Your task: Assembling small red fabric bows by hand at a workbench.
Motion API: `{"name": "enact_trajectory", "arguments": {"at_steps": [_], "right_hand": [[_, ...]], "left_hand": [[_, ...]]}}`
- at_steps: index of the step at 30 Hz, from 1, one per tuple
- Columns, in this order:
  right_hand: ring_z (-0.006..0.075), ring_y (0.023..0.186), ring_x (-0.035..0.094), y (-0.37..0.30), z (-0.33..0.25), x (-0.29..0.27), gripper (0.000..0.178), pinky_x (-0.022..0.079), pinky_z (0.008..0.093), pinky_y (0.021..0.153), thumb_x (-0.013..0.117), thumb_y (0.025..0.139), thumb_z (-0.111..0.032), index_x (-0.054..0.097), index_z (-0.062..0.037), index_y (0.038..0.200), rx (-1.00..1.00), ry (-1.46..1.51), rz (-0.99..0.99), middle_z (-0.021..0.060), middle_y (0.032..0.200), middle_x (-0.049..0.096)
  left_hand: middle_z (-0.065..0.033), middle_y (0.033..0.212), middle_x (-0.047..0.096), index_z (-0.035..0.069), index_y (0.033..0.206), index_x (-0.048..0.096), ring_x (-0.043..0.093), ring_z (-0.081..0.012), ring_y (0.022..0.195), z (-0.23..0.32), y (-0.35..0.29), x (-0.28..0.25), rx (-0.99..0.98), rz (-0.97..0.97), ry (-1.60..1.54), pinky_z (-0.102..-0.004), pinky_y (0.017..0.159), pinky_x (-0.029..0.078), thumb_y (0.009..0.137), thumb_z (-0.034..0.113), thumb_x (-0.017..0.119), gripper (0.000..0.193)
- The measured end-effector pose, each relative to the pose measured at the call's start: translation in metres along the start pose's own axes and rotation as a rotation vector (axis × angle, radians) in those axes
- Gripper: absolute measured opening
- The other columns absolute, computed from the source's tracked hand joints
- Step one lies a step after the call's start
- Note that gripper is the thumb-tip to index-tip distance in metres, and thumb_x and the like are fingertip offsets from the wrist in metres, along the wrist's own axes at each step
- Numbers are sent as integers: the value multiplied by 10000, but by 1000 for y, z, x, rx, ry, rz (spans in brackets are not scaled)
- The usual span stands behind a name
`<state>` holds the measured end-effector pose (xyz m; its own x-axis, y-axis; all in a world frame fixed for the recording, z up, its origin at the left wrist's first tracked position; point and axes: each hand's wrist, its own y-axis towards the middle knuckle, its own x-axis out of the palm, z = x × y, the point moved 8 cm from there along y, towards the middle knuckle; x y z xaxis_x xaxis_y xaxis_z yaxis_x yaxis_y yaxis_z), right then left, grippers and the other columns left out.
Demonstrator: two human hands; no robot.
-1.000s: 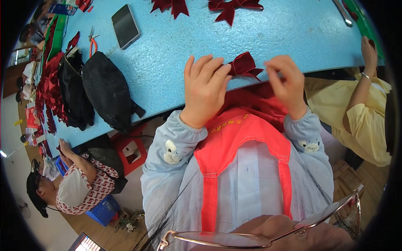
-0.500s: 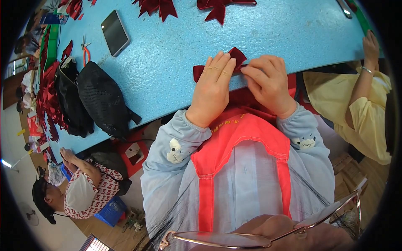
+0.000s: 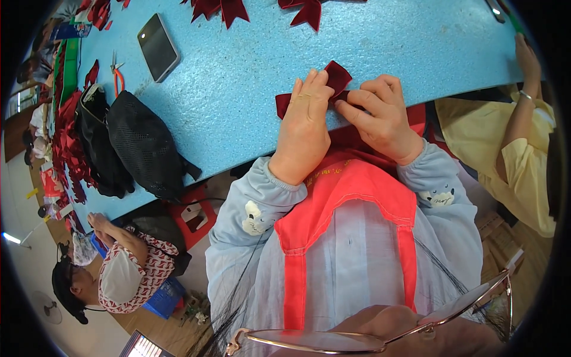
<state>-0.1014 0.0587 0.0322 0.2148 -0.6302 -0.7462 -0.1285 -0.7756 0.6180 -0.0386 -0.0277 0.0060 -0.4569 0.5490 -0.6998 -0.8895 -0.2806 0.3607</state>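
Observation:
A dark red velvet ribbon bow (image 3: 338,77) sits at the near edge of the blue table, partly covered by my fingers. My left hand (image 3: 302,134) is closed over its middle, with loops of ribbon showing on both sides. At the bow's right side, my right hand (image 3: 383,122) pinches the ribbon between thumb and fingers, the other fingers curled. What lies beneath the left fingers is hidden. Two finished-looking red velvet bows, a left one (image 3: 220,11) and a right one (image 3: 308,13), lie farther back, cut off by the view's upper edge.
On the table's left lie a phone (image 3: 159,47), orange-handled pliers (image 3: 118,77) and a black mesh bag (image 3: 143,143). Red ribbon pieces (image 3: 70,131) are heaped along the far left. One person (image 3: 134,268) sits at left, another in yellow (image 3: 505,154) at right.
The left fingers have bent more over the bow. My right hand has shifted slightly, its thumb and fingers still at the ribbon. The whole view has moved a little.

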Motion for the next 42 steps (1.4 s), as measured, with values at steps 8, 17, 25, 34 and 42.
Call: {"name": "enact_trajectory", "arguments": {"at_steps": [8, 17, 25, 34, 42], "right_hand": [[189, 785, 519, 2, 3, -8, 255, 384, 371, 761, 606, 624, -79, 671, -78, 871, -13, -55, -81, -1, 851, 569], [229, 773, 523, -21, 22, -50, 225, 407, 367, 718, 590, 580, -24, 650, -35, 796, 67, 6, 92, 43, 830, 583], [245, 830, 532, 8, 15, -32, 257, 413, 350, 719, 600, 597, 37, 649, -40, 838, 77, 88, 75, 52, 888, 602], [243, 890, 547, 20, -3, 10, 292, 408, 355, 770, 621, 686, 0, 635, -67, 970, 63, 79, -104, 44, 1014, 604], [247, 928, 540, 29, 3, 9, 273, 398, 369, 800, 637, 734, -61, 623, -68, 1007, 113, 62, -102, 48, 1019, 595]], "left_hand": [[-230, 1276, 465, -33, 1014, 507, 419, -388, 1224, 5, -2, 4, 67, -70, 122, -507, 1023, 319, 786, -47, 492, 229], [-201, 1314, 448, -12, 1088, 535, 404, -367, 1250, 27, -10, -12, 184, 37, 259, -552, 1032, 267, 799, 32, 533, 293], [-135, 1184, 556, 32, 1047, 611, 485, -297, 1172, 37, -38, -27, 287, 54, 226, -512, 1020, 293, 741, 82, 629, 310], [-61, 997, 592, 65, 975, 630, 555, -206, 869, 11, -61, -38, 110, 115, 356, -444, 926, 368, 717, 96, 653, 261], [-43, 851, 586, 83, 863, 614, 527, -222, 741, 4, -56, -66, -68, 248, 247, -363, 694, 392, 720, 98, 669, 154]]}}
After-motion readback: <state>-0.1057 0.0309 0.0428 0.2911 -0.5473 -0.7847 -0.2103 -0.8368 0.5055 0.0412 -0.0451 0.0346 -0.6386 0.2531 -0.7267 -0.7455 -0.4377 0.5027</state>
